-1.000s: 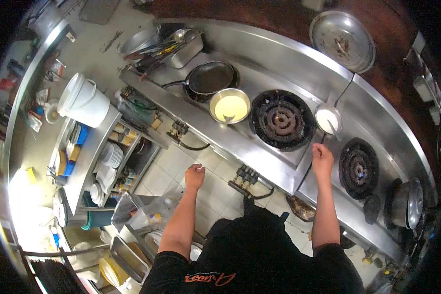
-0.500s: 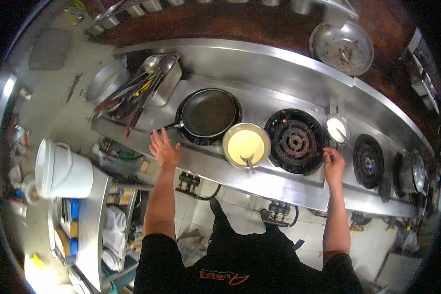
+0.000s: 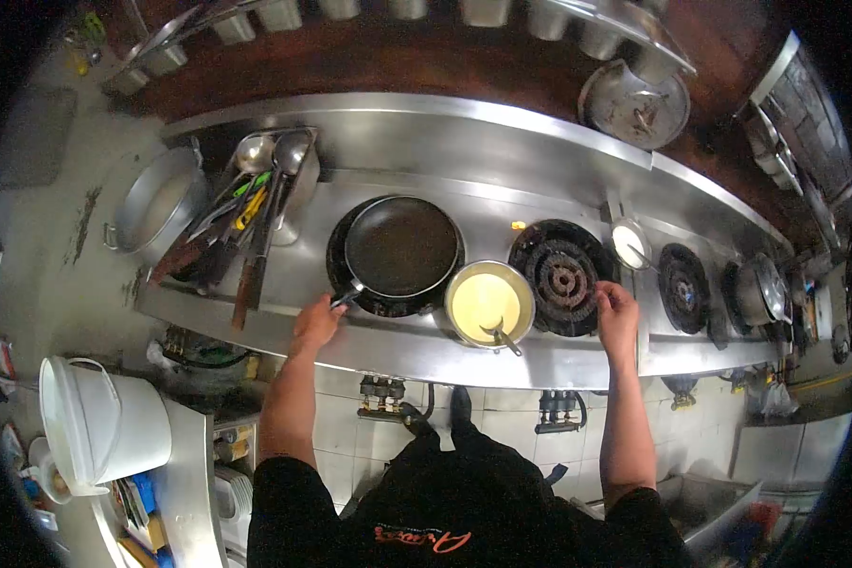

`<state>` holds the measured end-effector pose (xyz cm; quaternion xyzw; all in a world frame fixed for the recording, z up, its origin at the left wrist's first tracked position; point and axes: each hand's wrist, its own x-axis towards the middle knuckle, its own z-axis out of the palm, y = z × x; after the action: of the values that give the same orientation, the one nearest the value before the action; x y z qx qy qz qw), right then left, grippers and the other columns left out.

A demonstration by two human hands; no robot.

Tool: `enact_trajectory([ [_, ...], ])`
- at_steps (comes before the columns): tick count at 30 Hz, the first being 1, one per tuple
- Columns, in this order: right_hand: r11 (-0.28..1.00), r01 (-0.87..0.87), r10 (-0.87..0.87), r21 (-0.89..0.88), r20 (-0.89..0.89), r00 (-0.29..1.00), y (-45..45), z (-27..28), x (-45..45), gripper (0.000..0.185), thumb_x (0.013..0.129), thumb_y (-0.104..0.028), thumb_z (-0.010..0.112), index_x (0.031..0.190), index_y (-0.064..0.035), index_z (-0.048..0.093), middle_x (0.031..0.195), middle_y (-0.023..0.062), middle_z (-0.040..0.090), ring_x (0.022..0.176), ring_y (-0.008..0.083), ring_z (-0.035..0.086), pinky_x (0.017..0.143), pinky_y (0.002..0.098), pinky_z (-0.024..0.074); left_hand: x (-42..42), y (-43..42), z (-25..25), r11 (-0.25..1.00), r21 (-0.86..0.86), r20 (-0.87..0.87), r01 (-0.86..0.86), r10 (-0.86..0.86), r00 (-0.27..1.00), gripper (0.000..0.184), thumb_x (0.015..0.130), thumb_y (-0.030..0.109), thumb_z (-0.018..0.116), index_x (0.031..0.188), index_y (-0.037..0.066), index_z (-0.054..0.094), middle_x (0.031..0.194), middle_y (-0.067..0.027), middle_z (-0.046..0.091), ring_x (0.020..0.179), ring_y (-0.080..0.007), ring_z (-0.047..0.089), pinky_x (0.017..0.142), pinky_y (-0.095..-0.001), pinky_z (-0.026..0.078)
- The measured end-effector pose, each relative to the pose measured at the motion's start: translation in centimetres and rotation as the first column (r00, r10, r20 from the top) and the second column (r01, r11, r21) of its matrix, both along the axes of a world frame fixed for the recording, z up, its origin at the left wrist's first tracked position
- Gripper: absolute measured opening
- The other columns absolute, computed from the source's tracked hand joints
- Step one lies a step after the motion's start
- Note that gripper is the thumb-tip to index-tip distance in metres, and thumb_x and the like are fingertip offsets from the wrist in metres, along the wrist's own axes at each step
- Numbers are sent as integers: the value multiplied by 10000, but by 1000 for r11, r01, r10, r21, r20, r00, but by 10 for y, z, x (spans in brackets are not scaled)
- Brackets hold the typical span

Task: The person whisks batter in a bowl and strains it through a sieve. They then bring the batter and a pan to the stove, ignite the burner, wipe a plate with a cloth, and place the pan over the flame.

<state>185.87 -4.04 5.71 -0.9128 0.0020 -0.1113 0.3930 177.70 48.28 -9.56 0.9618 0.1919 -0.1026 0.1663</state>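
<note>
My left hand [image 3: 316, 323] is closed round the handle end of a black frying pan [image 3: 402, 246], which rests on the left burner. Its fingers wrap the short black handle [image 3: 347, 292]. Right of the pan stands a metal bowl of yellow liquid [image 3: 486, 301] with a spoon [image 3: 501, 336] leaning in it. My right hand [image 3: 617, 312] hovers at the right edge of the middle burner [image 3: 560, 277], fingers pinched together; what they hold, if anything, is too small to make out.
A metal container of ladles and tongs [image 3: 296, 180] stands at the left beside a large pot [image 3: 156, 201]. A small pan of white contents [image 3: 630, 243] sits between burners. Farther right are another burner [image 3: 683, 289] and a lidded pot [image 3: 762, 289]. A white bucket [image 3: 114, 421] stands lower left.
My left hand has gone from open fingers near the pan to a grip on its handle. My right hand stays pinched near the middle burner. The view has turned and shifted towards the stove.
</note>
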Motion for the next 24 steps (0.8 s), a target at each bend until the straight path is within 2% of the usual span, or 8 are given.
enact_trajectory([
  [8, 988, -140, 134, 62, 93, 987, 55, -25, 13, 177, 838, -4, 587, 999, -7, 659, 896, 156, 684, 816, 241, 672, 768, 318, 505, 30, -18, 19, 970, -10, 121, -244, 244, 962, 438, 928, 430, 512, 1112, 32, 524, 1015, -231, 643, 965, -401, 621, 806, -511, 487],
  [10, 980, -193, 196, -40, 79, 978, 85, -13, 7, 170, 830, -12, 586, 983, -10, 661, 904, 194, 672, 838, 308, 674, 759, 347, 509, 48, -16, 33, 958, -9, 137, -287, 286, 948, 423, 927, 418, 523, 1099, 32, 526, 1030, -220, 646, 966, -386, 628, 798, -497, 499],
  [12, 973, -230, 230, 10, 28, 973, 112, -9, -1, 173, 827, -23, 588, 984, -14, 659, 919, 205, 666, 858, 348, 664, 761, 368, 510, 69, -8, 33, 945, -16, 146, -326, 325, 934, 419, 924, 412, 533, 1097, 30, 528, 1046, -217, 645, 978, -382, 626, 802, -491, 503],
  [14, 964, -258, 258, -59, -14, 966, 131, -15, -5, 157, 847, -13, 582, 982, -4, 661, 879, 151, 685, 759, 204, 664, 717, 296, 499, 84, 5, 27, 945, -4, 149, -327, 324, 934, 419, 921, 410, 539, 1099, 30, 534, 1062, -210, 645, 992, -375, 626, 810, -484, 507],
  [16, 957, -287, 285, -49, -31, 958, 149, -13, -10, 155, 847, -31, 593, 984, -17, 664, 854, 165, 680, 720, 208, 664, 690, 311, 500, 92, 12, 29, 942, 11, 121, -335, 331, 936, 422, 919, 408, 543, 1109, 32, 538, 1075, -204, 644, 1007, -367, 625, 819, -478, 509],
  [22, 920, -365, 361, -140, -55, 931, 174, -36, -4, 155, 854, -49, 591, 986, -39, 670, 906, 211, 675, 818, 325, 676, 734, 353, 495, 97, 20, 35, 933, -49, 128, -357, 361, 924, 399, 879, 370, 600, 1118, 51, 596, 1042, -168, 662, 985, -336, 637, 821, -452, 505],
  [23, 909, -393, 391, -136, -46, 919, 174, -47, 0, 171, 833, -93, 613, 987, -98, 686, 917, 197, 673, 840, 364, 646, 786, 420, 501, 94, 26, 18, 967, -3, 236, -255, 248, 940, 373, 850, 328, 627, 1121, 73, 610, 1030, -170, 666, 983, -324, 640, 822, -441, 503],
  [24, 905, -399, 391, -145, -83, 917, 177, -52, 3, 172, 829, -91, 614, 984, -100, 686, 944, 195, 670, 855, 358, 645, 782, 420, 498, 88, 18, 37, 951, 52, 183, -305, 291, 939, 383, 826, 288, 645, 1146, 81, 606, 1038, -162, 658, 996, -313, 629, 840, -429, 490],
])
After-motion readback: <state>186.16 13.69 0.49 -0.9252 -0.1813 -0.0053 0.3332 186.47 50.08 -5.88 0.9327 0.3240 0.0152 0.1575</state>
